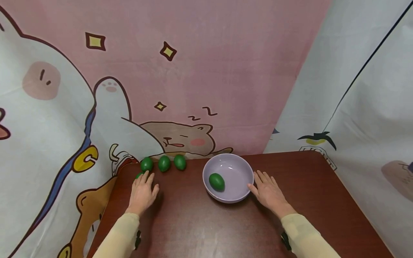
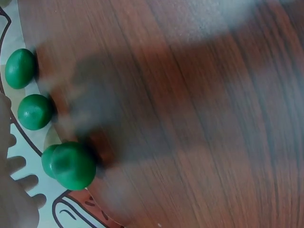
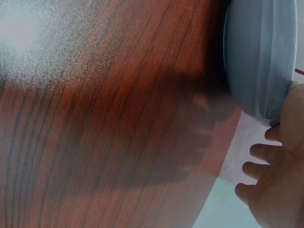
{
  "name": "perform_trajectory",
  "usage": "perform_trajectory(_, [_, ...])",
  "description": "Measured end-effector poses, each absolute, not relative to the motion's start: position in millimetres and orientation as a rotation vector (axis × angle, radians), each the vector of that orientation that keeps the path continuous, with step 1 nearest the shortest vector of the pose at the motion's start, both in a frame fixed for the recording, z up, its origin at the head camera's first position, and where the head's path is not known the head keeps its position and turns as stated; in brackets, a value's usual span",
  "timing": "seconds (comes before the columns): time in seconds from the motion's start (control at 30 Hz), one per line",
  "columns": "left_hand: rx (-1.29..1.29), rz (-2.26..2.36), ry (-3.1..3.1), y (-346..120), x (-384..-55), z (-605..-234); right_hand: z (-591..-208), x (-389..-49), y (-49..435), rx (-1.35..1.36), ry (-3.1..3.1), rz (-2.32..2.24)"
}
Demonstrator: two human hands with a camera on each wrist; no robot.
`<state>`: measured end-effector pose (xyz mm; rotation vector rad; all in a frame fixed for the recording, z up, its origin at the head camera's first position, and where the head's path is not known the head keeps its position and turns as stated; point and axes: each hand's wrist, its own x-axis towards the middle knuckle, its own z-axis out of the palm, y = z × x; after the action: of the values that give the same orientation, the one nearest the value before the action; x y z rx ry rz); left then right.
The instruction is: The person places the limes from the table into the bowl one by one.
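Observation:
A light purple bowl (image 1: 237, 179) stands on the table with one green lime-like fruit (image 1: 217, 182) inside. My right hand (image 1: 269, 193) is at the bowl's right side, fingers extended, its thumb at the rim. In the right wrist view that hand (image 3: 280, 166) appears beside the bowl's outer wall (image 3: 259, 57). Several more green fruits (image 1: 164, 163) lie along the table's back left edge. My left hand (image 1: 142, 193) reaches over the leftmost ones, fingers spread; they partly hide one fruit (image 1: 138, 175). Whether they touch it I cannot tell. The left wrist view has two fruits overlapping (image 2: 73, 165).
The brown wooden table (image 1: 200, 229) ends at the back against a pink and white cartoon-printed cloth (image 1: 245, 89). On the right hangs more white cloth (image 1: 364, 125). Shadows of the hands fall on the tabletop.

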<state>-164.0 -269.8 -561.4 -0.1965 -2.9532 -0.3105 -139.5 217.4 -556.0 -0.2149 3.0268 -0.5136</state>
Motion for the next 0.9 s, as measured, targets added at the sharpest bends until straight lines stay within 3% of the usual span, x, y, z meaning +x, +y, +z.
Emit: perform_trajectory(0.9, [-0.037,-0.404,-3.018,-296,-169,-567,-557,-140,217,-0.213,3.018,-0.483])
